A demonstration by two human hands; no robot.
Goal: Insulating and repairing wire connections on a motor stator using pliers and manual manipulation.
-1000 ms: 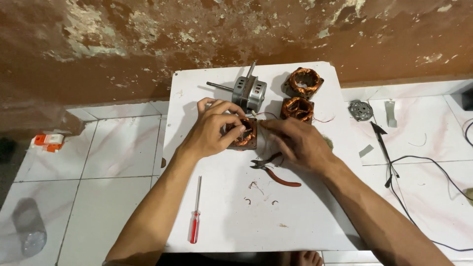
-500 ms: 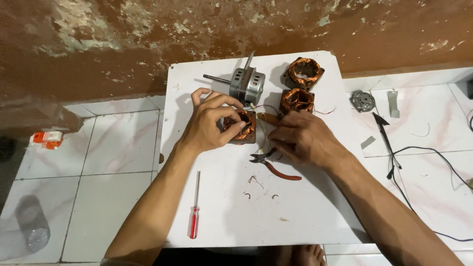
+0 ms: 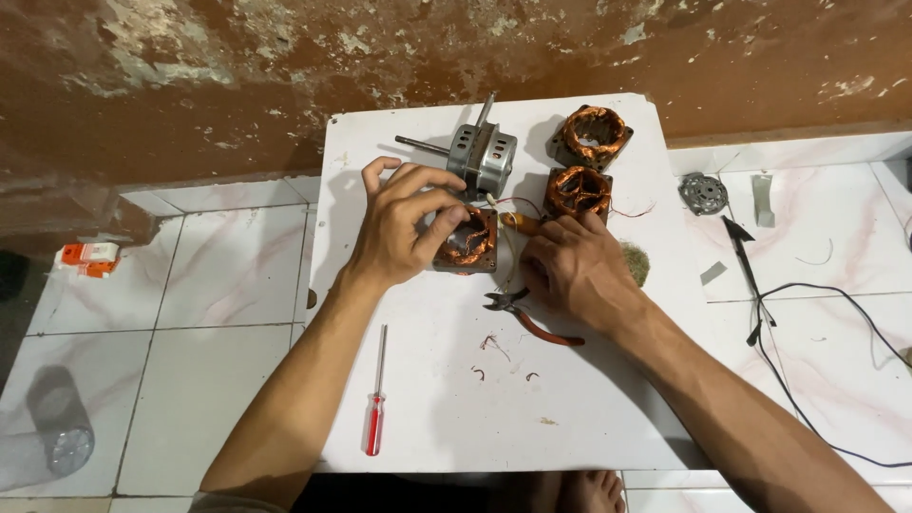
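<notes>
The left hand (image 3: pixel 404 228) is closed around a copper stator (image 3: pixel 467 242) at the middle of the white tabletop (image 3: pixel 589 399); the right hand (image 3: pixel 575 266) pinches its wires. 2 more stators wait at 1 o'clock, so I judge the work partly done. Free room lies toward 6 o'clock.

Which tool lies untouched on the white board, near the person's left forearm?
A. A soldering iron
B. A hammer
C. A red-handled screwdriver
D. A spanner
C: the red-handled screwdriver lies on the white board beside the left forearm, clear of both hands, which are up at the copper-wound stator.
</notes>
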